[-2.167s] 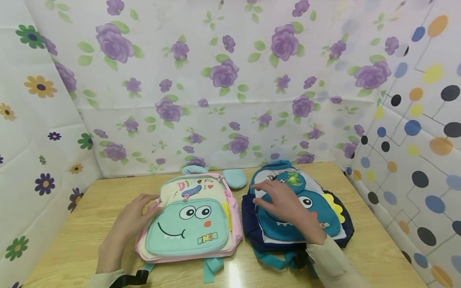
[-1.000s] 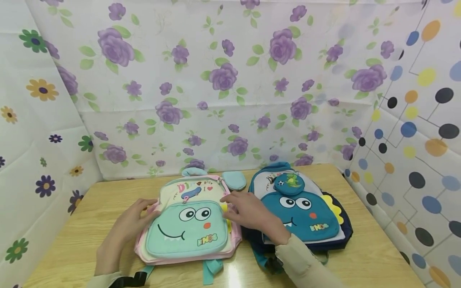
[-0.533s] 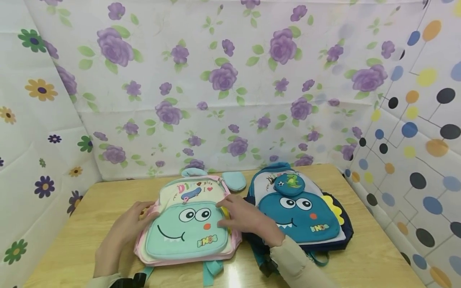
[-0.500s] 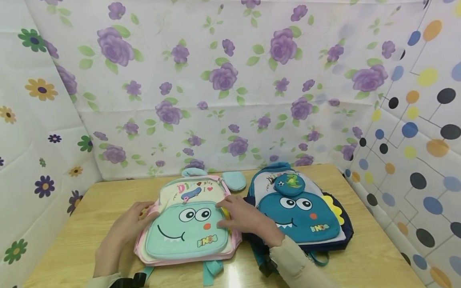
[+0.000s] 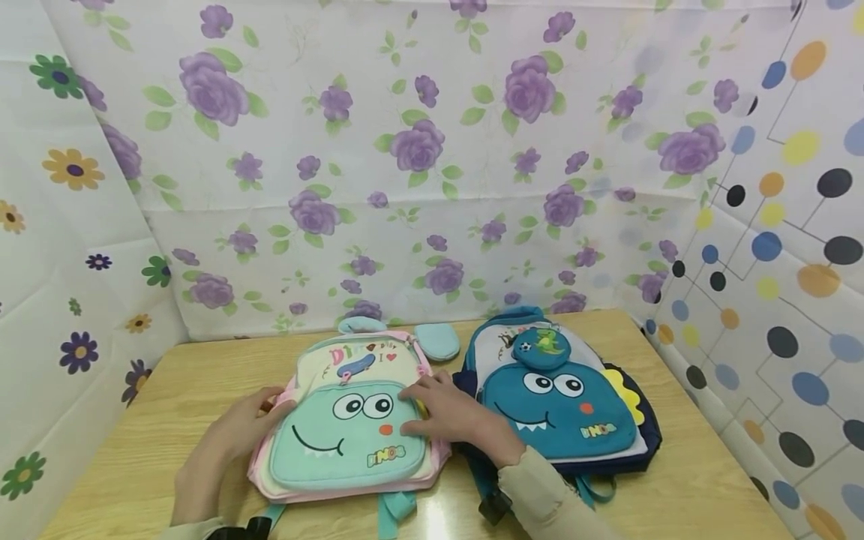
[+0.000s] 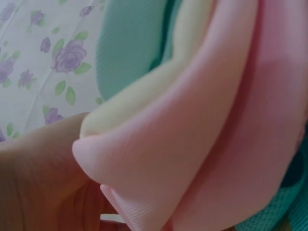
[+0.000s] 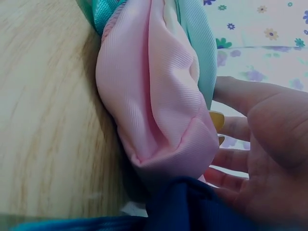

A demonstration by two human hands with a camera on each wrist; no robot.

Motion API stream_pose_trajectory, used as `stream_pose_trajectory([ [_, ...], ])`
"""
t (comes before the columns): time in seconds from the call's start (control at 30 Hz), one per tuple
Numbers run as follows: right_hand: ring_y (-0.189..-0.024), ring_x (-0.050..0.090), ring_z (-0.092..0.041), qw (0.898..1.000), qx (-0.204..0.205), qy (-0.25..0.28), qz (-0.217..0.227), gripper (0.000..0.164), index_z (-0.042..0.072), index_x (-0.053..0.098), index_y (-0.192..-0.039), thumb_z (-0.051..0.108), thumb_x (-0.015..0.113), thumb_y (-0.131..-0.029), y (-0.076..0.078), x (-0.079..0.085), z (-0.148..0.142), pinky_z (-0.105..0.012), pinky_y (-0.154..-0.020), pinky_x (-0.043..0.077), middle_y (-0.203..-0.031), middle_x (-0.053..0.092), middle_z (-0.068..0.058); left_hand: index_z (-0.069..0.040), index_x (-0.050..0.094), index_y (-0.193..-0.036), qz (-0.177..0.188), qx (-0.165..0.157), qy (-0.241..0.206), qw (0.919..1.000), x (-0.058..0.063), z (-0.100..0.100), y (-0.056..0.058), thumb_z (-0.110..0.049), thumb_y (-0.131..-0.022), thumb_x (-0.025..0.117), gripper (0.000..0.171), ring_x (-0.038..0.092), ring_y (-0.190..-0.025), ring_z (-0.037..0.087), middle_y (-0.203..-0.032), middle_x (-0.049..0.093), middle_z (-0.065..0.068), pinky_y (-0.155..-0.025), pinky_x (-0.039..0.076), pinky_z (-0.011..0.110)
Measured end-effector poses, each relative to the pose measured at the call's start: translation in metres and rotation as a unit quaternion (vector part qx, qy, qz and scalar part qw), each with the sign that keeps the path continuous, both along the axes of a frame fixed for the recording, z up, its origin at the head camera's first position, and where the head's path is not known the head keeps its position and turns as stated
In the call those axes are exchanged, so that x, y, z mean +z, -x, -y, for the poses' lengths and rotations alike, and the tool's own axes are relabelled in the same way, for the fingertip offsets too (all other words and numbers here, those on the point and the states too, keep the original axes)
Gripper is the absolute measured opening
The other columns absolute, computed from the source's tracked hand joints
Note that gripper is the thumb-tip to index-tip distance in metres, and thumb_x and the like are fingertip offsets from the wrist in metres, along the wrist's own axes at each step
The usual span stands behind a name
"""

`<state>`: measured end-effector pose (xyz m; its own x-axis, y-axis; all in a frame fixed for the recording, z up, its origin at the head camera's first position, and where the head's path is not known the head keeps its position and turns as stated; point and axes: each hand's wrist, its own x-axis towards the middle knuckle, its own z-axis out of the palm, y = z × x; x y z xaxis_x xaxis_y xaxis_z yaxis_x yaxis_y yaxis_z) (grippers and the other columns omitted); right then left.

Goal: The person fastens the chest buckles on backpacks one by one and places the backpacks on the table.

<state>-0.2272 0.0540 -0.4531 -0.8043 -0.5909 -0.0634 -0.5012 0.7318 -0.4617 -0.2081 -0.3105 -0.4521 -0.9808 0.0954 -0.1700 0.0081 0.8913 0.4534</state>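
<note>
A mint-and-cream backpack [image 5: 317,439] with pink sides and a smiling face on its front pocket lies on the table. My left hand [image 5: 232,431] grips its left side, thumb at the pocket's edge; in the left wrist view the pink side fabric [image 6: 159,149] partly hides the fingers. At its right side, my right hand [image 5: 455,412] rests with fingers fairly straight and spread, thumb on the front pocket. The right wrist view has these fingers [image 7: 233,161] reaching the side by a yellow trim [image 7: 217,121]. A blue dinosaur backpack [image 5: 567,412] lies just right, partly behind my right forearm.
The wooden table [image 5: 155,412] runs back to a floral cloth wall [image 5: 364,165], with patterned cloths at left and right. A small light-blue flap [image 5: 437,342] lies behind the mint backpack. Teal straps [image 5: 397,510] trail toward the front.
My right hand has moved left from the blue backpack to the mint backpack's right side, then slightly further onto its pocket edge. My left hand has stayed at the left side.
</note>
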Motion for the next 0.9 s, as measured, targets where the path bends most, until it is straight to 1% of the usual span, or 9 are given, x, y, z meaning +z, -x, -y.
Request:
stream_pose_trajectory([
  [0.17, -0.117, 0.041, -0.021, 1.0, 0.001, -0.001, 0.002, 0.055, 0.027, 0.057, -0.139, 0.053, 0.066, -0.091, -0.001, -0.001, 0.0, -0.038, -0.096, 0.045, -0.137, 0.055, -0.002, -0.004, 0.043, -0.147, -0.001, 0.003, -0.007, 1.0, 0.001, -0.002, -0.002, -0.066, -0.097, 0.043, 0.08, 0.062, -0.106, 0.032, -0.118, 0.065, 0.019, -0.086, 0.049, 0.054],
  [0.37, -0.115, 0.042, -0.021, 1.0, 0.008, 0.006, -0.004, 0.055, 0.025, 0.058, -0.138, 0.053, 0.066, -0.091, -0.001, -0.002, 0.0, -0.039, -0.094, 0.046, -0.136, 0.055, -0.003, -0.004, 0.044, -0.146, -0.005, 0.014, -0.033, 0.9994, 0.002, -0.002, -0.003, -0.066, -0.096, 0.044, 0.08, 0.06, -0.113, 0.037, -0.128, 0.06, 0.025, -0.089, 0.049, 0.056],
  [0.53, -0.115, 0.042, -0.02, 1.0, 0.018, 0.011, -0.005, 0.055, 0.026, 0.057, -0.138, 0.054, 0.065, -0.091, 0.001, -0.003, -0.001, -0.038, -0.094, 0.046, -0.136, 0.055, -0.002, -0.004, 0.043, -0.146, -0.009, 0.018, -0.036, 0.9991, 0.002, -0.001, -0.005, -0.066, -0.096, 0.045, 0.08, 0.059, -0.114, 0.038, -0.131, 0.058, 0.027, -0.09, 0.049, 0.056],
  [0.73, -0.115, 0.041, -0.018, 1.0, 0.023, 0.009, 0.001, 0.06, 0.027, 0.057, -0.139, 0.058, 0.066, -0.089, 0.003, -0.005, -0.003, -0.037, -0.096, 0.045, -0.136, 0.055, 0.0, -0.005, 0.041, -0.148, -0.01, 0.021, -0.048, 0.9986, 0.007, -0.001, -0.008, -0.065, -0.096, 0.046, 0.08, 0.061, -0.111, 0.035, -0.134, 0.055, 0.027, -0.087, 0.05, 0.052],
  [0.9, -0.117, 0.042, -0.019, 0.999, 0.028, 0.015, 0.005, 0.062, 0.027, 0.056, -0.139, 0.06, 0.067, -0.087, 0.003, -0.005, -0.004, -0.037, -0.098, 0.044, -0.137, 0.054, 0.0, -0.009, 0.041, -0.149, -0.025, 0.026, -0.061, 0.9975, 0.011, -0.001, -0.011, -0.065, -0.096, 0.048, 0.078, 0.062, -0.109, 0.031, -0.136, 0.056, 0.025, -0.086, 0.052, 0.048],
])
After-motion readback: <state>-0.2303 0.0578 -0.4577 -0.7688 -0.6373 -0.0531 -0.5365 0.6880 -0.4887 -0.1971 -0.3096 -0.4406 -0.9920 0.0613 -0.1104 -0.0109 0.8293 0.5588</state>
